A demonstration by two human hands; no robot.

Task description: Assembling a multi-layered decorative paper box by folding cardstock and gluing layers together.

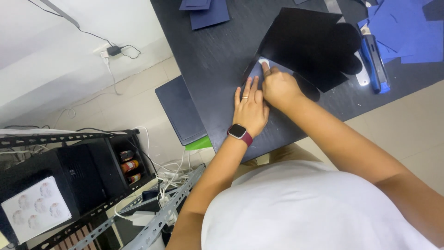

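White shirt (314, 208), both hands flat, left hand (251, 109), right hand (279, 88), pressing black folded card (310, 41), dark table (217, 60)

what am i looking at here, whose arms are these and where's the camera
There is no machine here. The one picture comes from a camera worn on a person's head, looking down, so the arms and the white shirt at the bottom are that person's own.

The left hand, with a ring and a watch on the wrist, lies flat on a dark table, pressing down the edge of a black card. The right hand is beside it, its fingers pushing on a small white piece at the card's corner. Neither hand grips anything.

Blue paper scraps and a blue tool lie further along the table. On the floor to the left stands a metal rack with cables.
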